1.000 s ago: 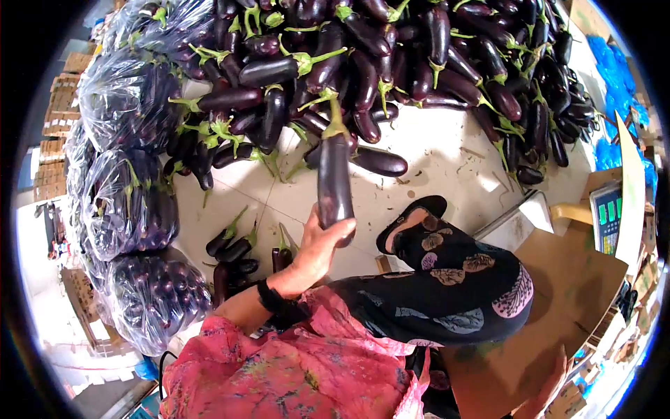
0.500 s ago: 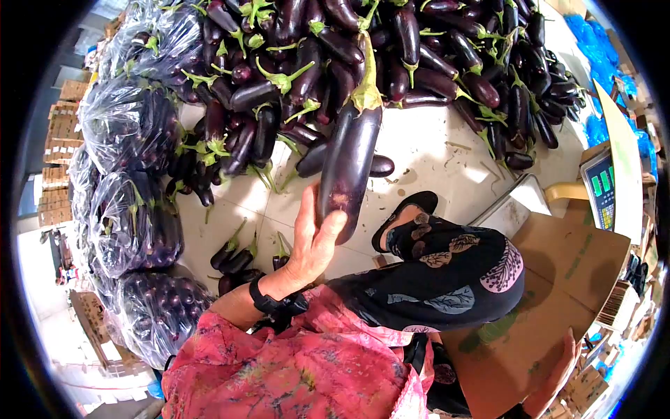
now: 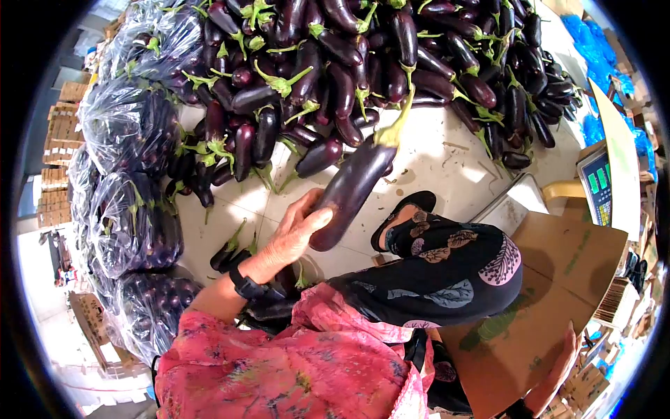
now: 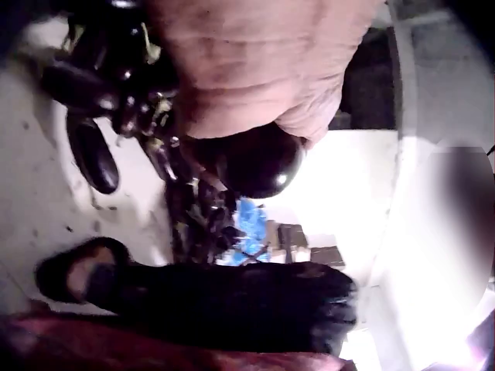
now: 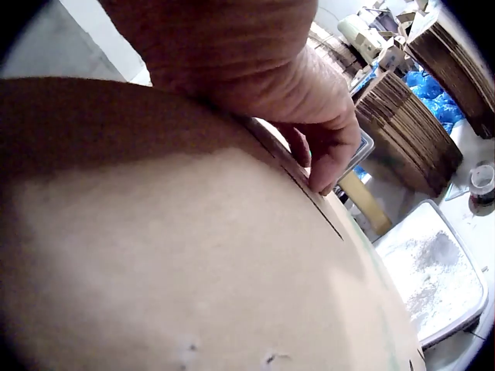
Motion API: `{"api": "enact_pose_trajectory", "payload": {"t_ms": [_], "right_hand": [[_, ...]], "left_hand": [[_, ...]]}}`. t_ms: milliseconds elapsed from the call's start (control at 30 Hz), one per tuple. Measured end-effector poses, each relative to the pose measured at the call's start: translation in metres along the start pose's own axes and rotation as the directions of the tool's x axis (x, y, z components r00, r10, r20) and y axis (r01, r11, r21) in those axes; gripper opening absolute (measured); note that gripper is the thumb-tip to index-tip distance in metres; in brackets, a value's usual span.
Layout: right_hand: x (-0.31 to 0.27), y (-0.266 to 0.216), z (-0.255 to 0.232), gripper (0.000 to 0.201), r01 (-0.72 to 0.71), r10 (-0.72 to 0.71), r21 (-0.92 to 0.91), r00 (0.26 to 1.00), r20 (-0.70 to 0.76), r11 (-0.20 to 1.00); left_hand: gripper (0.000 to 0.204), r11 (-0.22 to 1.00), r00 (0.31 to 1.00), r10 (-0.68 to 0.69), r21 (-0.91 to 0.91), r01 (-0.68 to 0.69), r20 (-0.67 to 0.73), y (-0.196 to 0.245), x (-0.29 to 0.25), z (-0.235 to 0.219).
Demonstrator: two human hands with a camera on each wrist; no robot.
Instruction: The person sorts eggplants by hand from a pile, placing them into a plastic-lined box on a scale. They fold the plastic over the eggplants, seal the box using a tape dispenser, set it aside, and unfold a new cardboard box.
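My left hand (image 3: 286, 237) grips a large eggplant (image 3: 352, 185) by its blunt lower end, thumb on top; the green stem points up and to the right. In the left wrist view the hand (image 4: 263, 69) covers most of the eggplant (image 4: 267, 166), leaving its rounded end visible. My right hand (image 3: 558, 370) is at the side of a cardboard box (image 3: 551, 279). From the right wrist, the hand (image 5: 271, 85) has curled fingers over the box's edge, with cardboard (image 5: 170, 255) under the palm; the thumb is hidden.
A large eggplant pile (image 3: 419, 56) spreads across the floor ahead. Clear bags of eggplants (image 3: 132, 216) line the left, with several loose eggplants (image 3: 230, 255) near my left forearm. A digital scale (image 3: 597, 185) stands right, and my bent leg (image 3: 447, 279) is in front.
The held eggplant has come lower and tilted, its stem swinging right and away from the pile. My left hand has moved slightly left. The right hand stays by the box.
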State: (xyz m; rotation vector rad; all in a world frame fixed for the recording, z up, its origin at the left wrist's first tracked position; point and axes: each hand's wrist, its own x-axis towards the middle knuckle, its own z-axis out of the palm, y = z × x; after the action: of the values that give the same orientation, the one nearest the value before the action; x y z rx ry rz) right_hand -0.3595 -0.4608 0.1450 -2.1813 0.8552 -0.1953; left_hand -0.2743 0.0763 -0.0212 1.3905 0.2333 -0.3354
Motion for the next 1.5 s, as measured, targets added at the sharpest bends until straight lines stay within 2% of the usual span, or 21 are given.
{"api": "enact_pose_trajectory", "payload": {"t_ms": [100, 200, 267, 333, 433, 467, 500, 567, 600, 633, 733, 800, 900, 933, 1000, 1100, 1233, 1333, 1400, 1467, 1500], "right_hand": [[0.012, -0.005, 0.013, 0.059, -0.290, 0.298, 0.360, 0.954, 0.034, 0.887], [0.015, 0.007, 0.007, 0.059, -0.344, 0.345, 0.354, 0.936, 0.063, 0.870], [0.015, 0.012, 0.005, 0.058, -0.366, 0.365, 0.336, 0.929, 0.070, 0.868], [0.017, 0.015, 0.001, 0.058, -0.392, 0.391, 0.326, 0.918, 0.070, 0.860], [0.021, 0.019, -0.001, 0.057, -0.449, 0.446, 0.308, 0.891, 0.084, 0.839], [0.023, 0.019, -0.004, 0.057, -0.477, 0.472, 0.292, 0.877, 0.092, 0.829], [0.024, 0.020, -0.006, 0.057, -0.506, 0.503, 0.279, 0.860, 0.091, 0.816], [0.026, 0.020, -0.008, 0.056, -0.544, 0.539, 0.262, 0.836, 0.098, 0.797], [0.027, 0.021, -0.010, 0.056, -0.552, 0.545, 0.254, 0.832, 0.101, 0.795], [0.029, 0.015, -0.005, 0.055, -0.501, 0.487, 0.259, 0.865, 0.120, 0.826], [0.034, 0.005, 0.010, 0.053, -0.345, 0.318, 0.293, 0.938, 0.138, 0.892], [0.030, 0.004, 0.009, 0.049, -0.261, 0.242, 0.294, 0.965, 0.101, 0.919], [0.021, -0.008, 0.016, 0.038, -0.201, 0.198, 0.270, 0.979, 0.039, 0.942], [0.020, -0.010, 0.012, 0.038, -0.218, 0.216, 0.173, 0.976, 0.030, 0.960], [0.006, -0.029, 0.019, 0.038, -0.125, 0.120, 0.165, 0.992, 0.043, 0.978], [-0.010, -0.050, 0.019, 0.040, -0.150, 0.135, 0.257, 0.988, 0.075, 0.955], [0.013, 0.014, 0.020, 0.045, -0.179, 0.149, 0.275, 0.981, 0.126, 0.945], [-0.007, 0.000, 0.018, 0.052, -0.299, 0.292, 0.303, 0.954, 0.069, 0.905], [-0.013, 0.013, 0.008, 0.056, -0.282, 0.228, 0.378, 0.957, 0.181, 0.882], [-0.020, 0.003, 0.004, 0.057, -0.320, 0.277, 0.349, 0.946, 0.167, 0.881], [-0.021, -0.012, 0.005, 0.055, -0.268, 0.206, 0.410, 0.960, 0.189, 0.872]], "left_hand": [[0.049, 0.955, 0.976, -0.212, 0.221, 0.196, 0.050, 0.013, -0.015, -0.035], [0.050, 0.870, 0.933, -0.357, 0.378, 0.318, 0.037, -0.016, -0.047, -0.096], [0.054, 0.807, 0.845, -0.533, 0.326, 0.492, 0.046, -0.037, -0.080, -0.142], [0.052, 0.520, 0.750, -0.661, 0.711, 0.473, -0.015, -0.051, -0.108, -0.191], [0.048, -0.066, 0.571, -0.810, 0.989, 0.134, -0.132, -0.118, -0.112, -0.267], [0.045, 0.305, 0.836, -0.519, 0.875, 0.377, -0.179, -0.114, -0.112, -0.263], [0.043, 0.685, 0.914, -0.175, 0.622, 0.380, -0.365, -0.110, -0.103, -0.258], [0.042, 0.463, 0.905, 0.222, 0.856, 0.229, -0.362, -0.125, -0.041, -0.269], [0.045, 0.523, 0.888, 0.080, 0.777, 0.350, -0.454, -0.085, -0.011, -0.246], [0.049, 0.614, 0.846, 0.333, 0.777, 0.140, -0.416, -0.112, 0.018, -0.265], [0.050, 0.347, 0.685, 0.516, 0.856, 0.383, -0.515, -0.097, 0.078, -0.255], [0.042, 0.334, 0.603, 0.675, 0.905, 0.264, -0.425, -0.087, 0.106, -0.234], [0.024, 0.713, 0.855, 0.444, 0.683, -0.157, -0.266, -0.043, 0.120, -0.142], [0.023, 0.901, 0.944, 0.223, 0.420, -0.105, -0.244, -0.024, 0.124, -0.103], [0.029, 0.932, 0.986, 0.165, 0.332, -0.147, -0.028, 0.002, 0.141, -0.044], [0.032, 0.916, 0.960, 0.178, 0.321, -0.242, 0.216, 0.041, 0.165, 0.034], [0.032, 0.888, 0.876, 0.111, 0.348, -0.299, 0.469, 0.052, 0.202, 0.119], [0.035, 0.813, 0.810, -0.037, 0.489, -0.316, 0.585, 0.011, 0.232, 0.164], [0.037, 0.747, 0.777, -0.134, 0.578, -0.329, 0.615, -0.020, 0.242, 0.192], [0.042, 0.824, 0.720, -0.309, 0.553, -0.124, 0.621, -0.052, 0.251, 0.217], [0.043, 0.798, 0.708, -0.310, 0.578, -0.169, 0.635, -0.071, 0.260, 0.227]]}}
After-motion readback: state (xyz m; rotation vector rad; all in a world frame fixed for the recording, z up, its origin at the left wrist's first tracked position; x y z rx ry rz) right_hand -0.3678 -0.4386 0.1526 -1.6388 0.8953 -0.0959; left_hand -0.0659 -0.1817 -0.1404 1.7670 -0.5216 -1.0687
